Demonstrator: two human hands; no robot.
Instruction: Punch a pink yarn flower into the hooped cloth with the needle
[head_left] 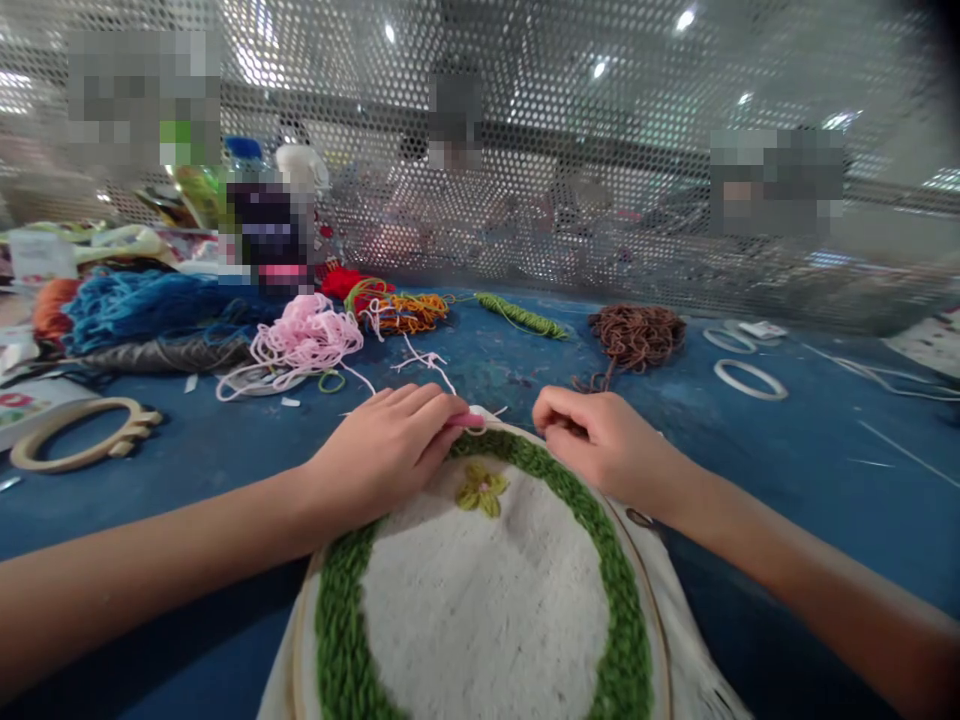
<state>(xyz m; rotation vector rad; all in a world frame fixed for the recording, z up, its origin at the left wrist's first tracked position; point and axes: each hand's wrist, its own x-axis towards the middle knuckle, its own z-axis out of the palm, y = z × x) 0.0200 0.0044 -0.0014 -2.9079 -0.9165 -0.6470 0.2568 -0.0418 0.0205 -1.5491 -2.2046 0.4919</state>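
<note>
A large embroidery hoop in front of me holds white cloth stretched flat. A thick ring of green stitching runs round the cloth, with a small yellow-green flower inside its far part. My left hand lies over the hoop's far left edge, fingers closed on a slim pink tool, mostly hidden by the hand. White yarn lies just beyond those fingers. At the far right edge my right hand is curled closed; whatever its fingers hold is hidden.
Pink yarn, blue yarn, a green skein and brown yarn lie across the blue table. A wooden hoop rests at left, white rings at right. A perforated metal screen stands behind, people beyond it.
</note>
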